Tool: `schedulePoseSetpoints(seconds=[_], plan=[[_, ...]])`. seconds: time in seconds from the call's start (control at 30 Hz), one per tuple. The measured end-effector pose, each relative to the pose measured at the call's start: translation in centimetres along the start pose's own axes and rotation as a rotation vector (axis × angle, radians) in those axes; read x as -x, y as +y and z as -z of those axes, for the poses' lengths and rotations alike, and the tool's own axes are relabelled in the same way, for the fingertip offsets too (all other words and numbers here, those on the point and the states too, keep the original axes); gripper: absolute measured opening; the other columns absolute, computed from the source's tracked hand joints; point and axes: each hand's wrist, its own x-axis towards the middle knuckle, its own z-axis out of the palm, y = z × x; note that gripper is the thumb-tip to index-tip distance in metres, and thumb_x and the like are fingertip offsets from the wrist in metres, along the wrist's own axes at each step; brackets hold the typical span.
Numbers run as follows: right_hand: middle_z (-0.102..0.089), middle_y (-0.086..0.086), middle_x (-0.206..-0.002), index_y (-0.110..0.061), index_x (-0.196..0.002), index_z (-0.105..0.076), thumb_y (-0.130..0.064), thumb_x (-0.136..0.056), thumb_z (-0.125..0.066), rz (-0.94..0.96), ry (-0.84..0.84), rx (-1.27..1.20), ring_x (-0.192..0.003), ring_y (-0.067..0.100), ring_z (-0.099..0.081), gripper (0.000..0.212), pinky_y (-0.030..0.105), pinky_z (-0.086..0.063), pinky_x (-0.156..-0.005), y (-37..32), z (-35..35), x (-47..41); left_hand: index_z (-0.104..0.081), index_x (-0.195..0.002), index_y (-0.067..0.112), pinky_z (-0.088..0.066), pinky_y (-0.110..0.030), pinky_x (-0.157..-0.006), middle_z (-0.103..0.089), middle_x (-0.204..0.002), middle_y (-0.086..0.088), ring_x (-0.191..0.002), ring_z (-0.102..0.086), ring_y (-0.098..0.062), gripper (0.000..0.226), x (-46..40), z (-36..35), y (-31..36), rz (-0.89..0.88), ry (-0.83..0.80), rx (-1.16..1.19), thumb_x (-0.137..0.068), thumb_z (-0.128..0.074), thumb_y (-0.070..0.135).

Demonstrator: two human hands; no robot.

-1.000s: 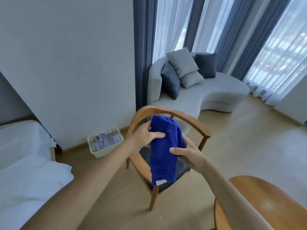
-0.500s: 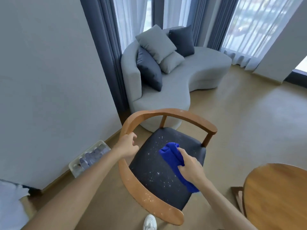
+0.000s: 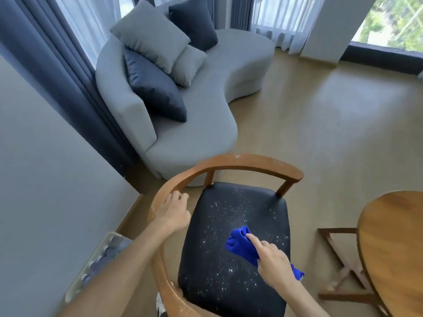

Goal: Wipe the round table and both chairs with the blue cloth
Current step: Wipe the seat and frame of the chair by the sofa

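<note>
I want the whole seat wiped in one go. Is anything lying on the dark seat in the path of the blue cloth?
Nothing visible blocks it. The right hand presses the blue cloth onto the seat, which carries only scattered white specks. The left hand grips the wooden armrest beside the seat.

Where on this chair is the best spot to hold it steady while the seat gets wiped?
Probably the curved wooden armrest rail, taken from above on the person's left. It arcs clear of the dark seat, so fingers can curl over it, as the left hand does, while the right hand works the blue cloth.
</note>
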Motion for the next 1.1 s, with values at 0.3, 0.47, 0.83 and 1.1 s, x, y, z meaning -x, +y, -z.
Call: schedulePoseSetpoints(seconds=[0.3, 0.47, 0.83, 1.1], plan=[[-0.052, -0.014, -0.127, -0.036, -0.15, -0.016, -0.006, -0.09, -0.043, -0.215, 0.045, -0.132, -0.106, 0.016, -0.048, 0.072, 0.025, -0.038, -0.087, -3.5, -4.6, -6.2, -0.003, -0.151, 0.012, -0.007, -0.044, -0.119, -0.004, -0.159, -0.011, -0.147, -0.001, -0.031, 0.073, -14.5, -3.2, -1.6, -0.276, -0.04, -0.267, -0.092, -0.044, 0.024], [-0.053, -0.011, -0.128, -0.035, -0.149, -0.021, -0.006, -0.09, -0.045, -0.203, 0.106, -0.108, -0.106, 0.019, -0.05, 0.07, 0.028, -0.038, -0.088, -1.7, -5.7, -12.0, 0.015, -0.149, 0.009, -0.005, -0.046, -0.118, 0.001, -0.158, -0.016, -0.146, 0.001, -0.033, 0.088, -19.3, -5.9, -0.2, -0.257, -0.016, -0.265, -0.088, -0.046, 0.029], [-0.039, 0.016, -0.145, -0.016, -0.146, -0.034, -0.002, -0.083, -0.052, -0.042, 0.175, 0.219, -0.127, 0.035, -0.04, 0.067, 0.044, -0.036, -0.101, 2.7, -10.1, -25.0, -0.007, -0.144, 0.001, -0.024, -0.045, -0.113, -0.023, -0.148, -0.025, -0.14, -0.021, -0.038, 0.079, -23.2, -8.9, 1.5, -0.22, 0.106, -0.282, -0.083, -0.048, 0.031], [-0.03, 0.013, -0.151, -0.031, -0.144, -0.039, -0.047, -0.081, -0.062, 0.09, 0.274, 0.052, -0.139, 0.037, -0.027, 0.069, 0.054, -0.025, -0.11, 6.4, -10.0, -26.5, -0.035, -0.118, 0.001, -0.04, -0.043, -0.086, -0.053, -0.11, -0.022, -0.098, -0.053, -0.038, 0.048, -24.0, -8.4, 2.2, -0.22, 0.153, -0.324, -0.084, -0.051, 0.031]])
